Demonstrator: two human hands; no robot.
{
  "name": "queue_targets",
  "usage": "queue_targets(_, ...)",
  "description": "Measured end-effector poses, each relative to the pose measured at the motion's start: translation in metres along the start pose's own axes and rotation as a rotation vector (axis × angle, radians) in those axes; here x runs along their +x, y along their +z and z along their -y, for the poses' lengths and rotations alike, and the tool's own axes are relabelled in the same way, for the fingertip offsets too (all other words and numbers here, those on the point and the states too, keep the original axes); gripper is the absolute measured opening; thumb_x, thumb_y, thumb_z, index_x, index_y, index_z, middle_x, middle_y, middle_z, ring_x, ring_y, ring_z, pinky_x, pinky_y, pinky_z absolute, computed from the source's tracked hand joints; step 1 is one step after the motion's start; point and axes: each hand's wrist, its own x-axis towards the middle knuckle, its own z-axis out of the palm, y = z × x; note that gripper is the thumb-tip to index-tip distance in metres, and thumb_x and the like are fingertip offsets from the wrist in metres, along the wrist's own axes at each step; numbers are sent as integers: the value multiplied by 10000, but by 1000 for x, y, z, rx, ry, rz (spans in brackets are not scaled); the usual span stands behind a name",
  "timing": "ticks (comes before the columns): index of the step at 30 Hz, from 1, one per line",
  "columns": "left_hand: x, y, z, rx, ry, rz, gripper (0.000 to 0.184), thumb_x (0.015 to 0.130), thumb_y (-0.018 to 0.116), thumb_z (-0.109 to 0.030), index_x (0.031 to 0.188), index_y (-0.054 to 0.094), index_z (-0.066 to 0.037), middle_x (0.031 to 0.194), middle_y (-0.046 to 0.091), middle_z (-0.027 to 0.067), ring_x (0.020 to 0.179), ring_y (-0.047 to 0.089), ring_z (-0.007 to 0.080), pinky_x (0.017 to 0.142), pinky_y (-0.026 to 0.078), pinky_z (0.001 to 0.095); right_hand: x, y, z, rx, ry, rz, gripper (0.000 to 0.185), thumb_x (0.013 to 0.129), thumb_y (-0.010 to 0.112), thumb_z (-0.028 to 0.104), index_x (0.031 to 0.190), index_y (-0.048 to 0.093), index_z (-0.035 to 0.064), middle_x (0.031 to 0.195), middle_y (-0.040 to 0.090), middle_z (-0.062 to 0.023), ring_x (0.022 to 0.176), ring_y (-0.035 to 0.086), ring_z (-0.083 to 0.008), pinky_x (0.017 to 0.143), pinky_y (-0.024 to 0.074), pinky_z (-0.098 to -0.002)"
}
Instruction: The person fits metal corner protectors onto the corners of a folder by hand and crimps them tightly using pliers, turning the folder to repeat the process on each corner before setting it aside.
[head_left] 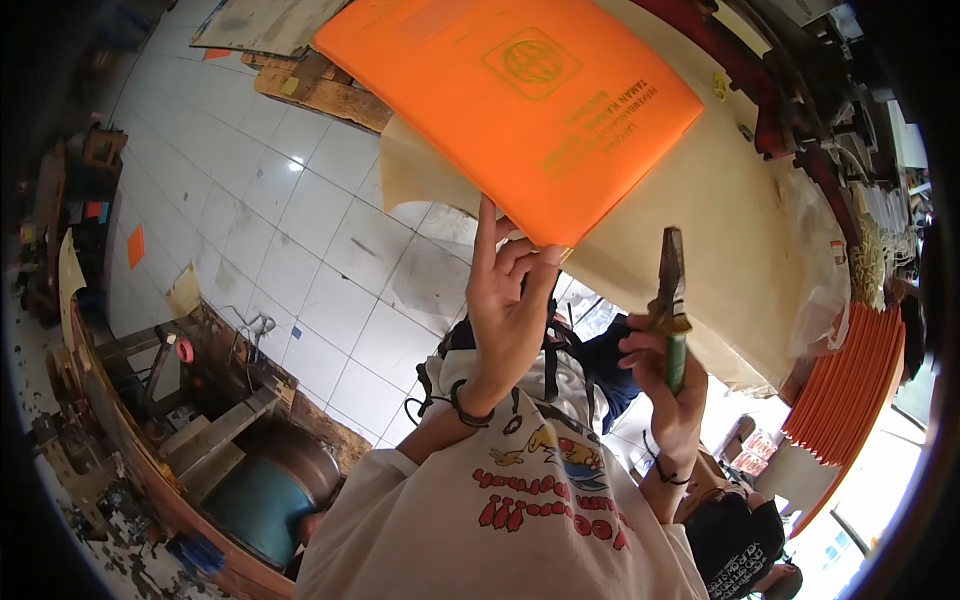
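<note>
An orange folder (520, 110) with gold printing and a round emblem lies on the tan-covered table, its near corner hanging over the edge. My left hand (505, 305) is at that corner, thumb and fingers pinching it from the edge, with the index finger stretched along the folder's side. A small gold-coloured metal piece (567, 254) shows at the corner beside the thumb. Closed round the green handle of a pair of pliers (673, 285), my right hand (668, 385) is held to the right of the folder, apart from it. The dark plier jaws point up.
Tan sheeting (720, 230) covers the table. Along the right stands a row of orange folders (850, 385), near clear plastic (815, 260). A dark red machine part (770, 110) is at the upper right. Another person in a black cap (735, 540) is low right. White tiles (340, 240) form the floor.
</note>
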Motion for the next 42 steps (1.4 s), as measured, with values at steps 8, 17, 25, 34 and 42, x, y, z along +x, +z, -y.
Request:
queue_targets(8,12,-11,-1,39,11,97,792,902,625,32,1518,129,14,1082,529,92,913,628,138,763,545,248,49,-2,59,-483,-407,-202,296,799,496,-58,1063,628,-30,1172,619,-154,1032,603,-220,828,448,-291)
queue_targets(17,26,-55,-29,247,-28,151,581,943,583,-25,1472,344,-23,1111,549,50,982,568,99,844,477,237,25,12,34,-280,-232,-55,262,821,516,19,1057,619,-30,1189,615,-138,1004,594,-195,818,438,-276)
queue_targets(25,30,-51,-46,57,-59,87,395,984,532,-102,1366,507,-5,1129,643,78,995,572,127,891,446,270,-12,27,2,227,128,153,427,792,487,-64,1211,572,-65,1334,556,-140,1106,588,-187,951,465,-324)
queue_targets(34,36,-47,-41,-74,-214,61,401,936,602,-36,1301,497,92,1002,693,140,932,687,184,830,596,335,-12,43,5,-153,252,404,641,822,439,-91,1449,343,-8,1203,656,-133,700,549,-91,712,448,-219)
queue_targets(42,37,-50,-43,-118,-286,78,426,912,630,-51,1293,505,94,974,703,138,934,698,233,839,602,385,-3,50,16,-185,371,527,751,867,502,-65,1526,146,-1,1270,625,-142,1200,543,-198,1035,344,-279)
